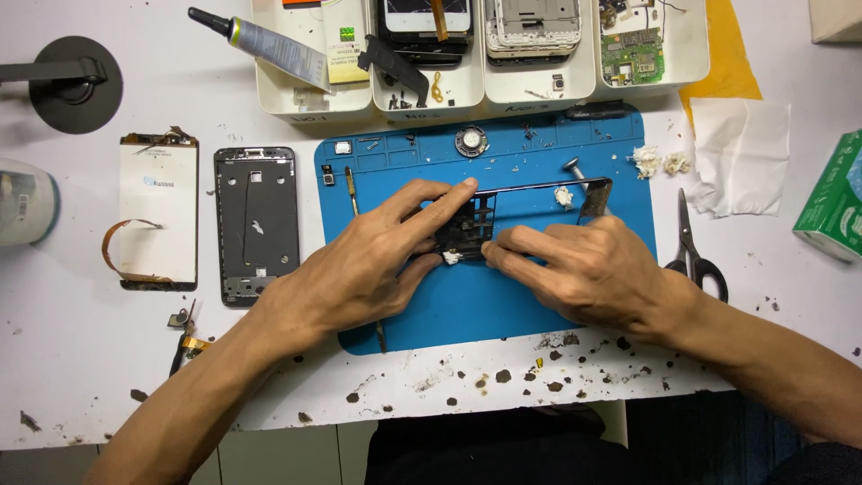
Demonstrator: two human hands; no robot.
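Over the blue work mat [485,296], both hands hold a thin black phone frame [539,190] tilted up on its edge. My left hand [368,265] grips its left part, index finger stretched along the top rail. My right hand [584,265] pinches the lower middle of the frame, where a small white wad [452,258] sits between the fingertips. Another white wad [564,196] clings to the frame near its right end.
To the left lie a dark phone chassis [256,224] and a white screen panel [159,211] with a ribbon cable. White trays [467,90] of phone parts and a glue tube [269,43] stand behind. Scissors [693,247], tissue [741,157] and a green box [831,198] lie right.
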